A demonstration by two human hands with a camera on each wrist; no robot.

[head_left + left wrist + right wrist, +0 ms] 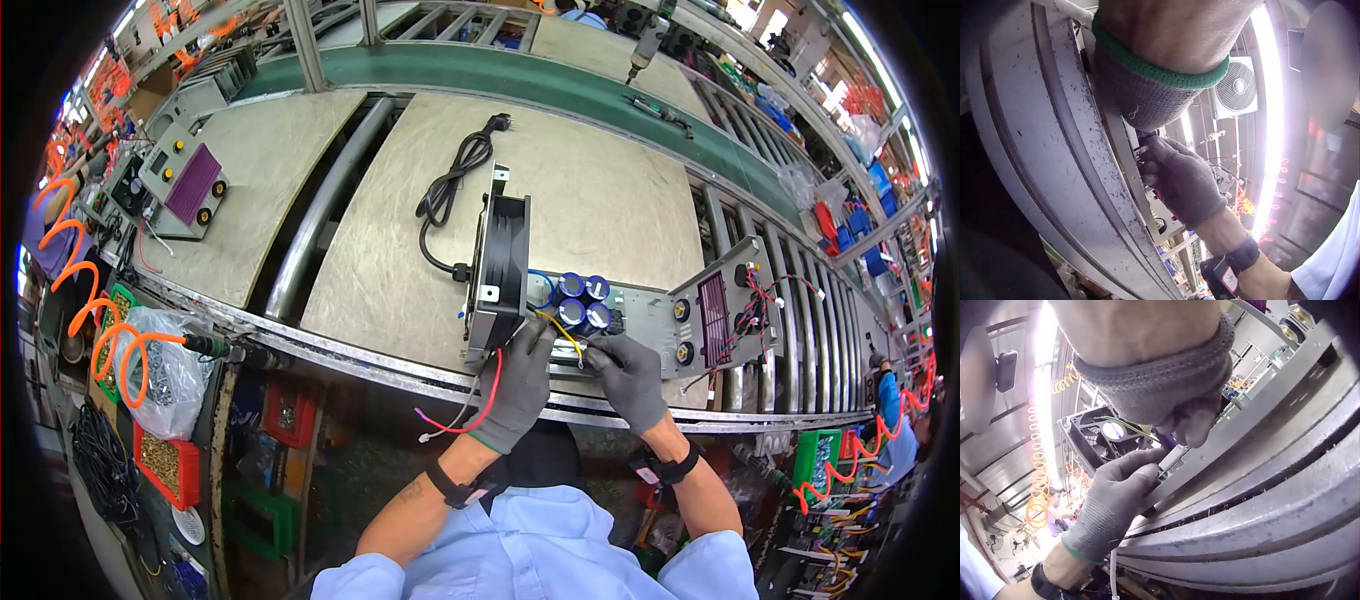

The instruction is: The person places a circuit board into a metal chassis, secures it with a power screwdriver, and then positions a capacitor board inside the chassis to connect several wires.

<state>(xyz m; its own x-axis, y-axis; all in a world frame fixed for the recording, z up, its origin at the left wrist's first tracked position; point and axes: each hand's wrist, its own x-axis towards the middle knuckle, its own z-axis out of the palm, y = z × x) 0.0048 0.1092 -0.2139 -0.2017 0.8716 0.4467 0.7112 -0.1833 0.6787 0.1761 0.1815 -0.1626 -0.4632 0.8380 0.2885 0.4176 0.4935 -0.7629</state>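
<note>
A metal chassis [650, 303] lies before me, with a black fan [512, 250] upright at its left end and blue capacitors [571, 312] beside it. My left hand [517, 385], in a grey glove, bunches thumb and fingers at a yellow-green wire [569, 334] by the chassis's near edge. A red wire [494, 395] hangs across this hand. My gloved right hand [630, 380] has curled fingers close to the wire's end; I cannot tell what they pinch. In the right wrist view, the left hand [1113, 500] has thumb and forefinger together at the metal edge.
A black power cord [440, 195] lies coiled behind the fan. The chassis's right panel [740, 305] stands upright with loose wires. Another unit [180, 185] sits at the far left. Metal rollers [800, 330] run on the right, and a red bin [165, 465] stands below left.
</note>
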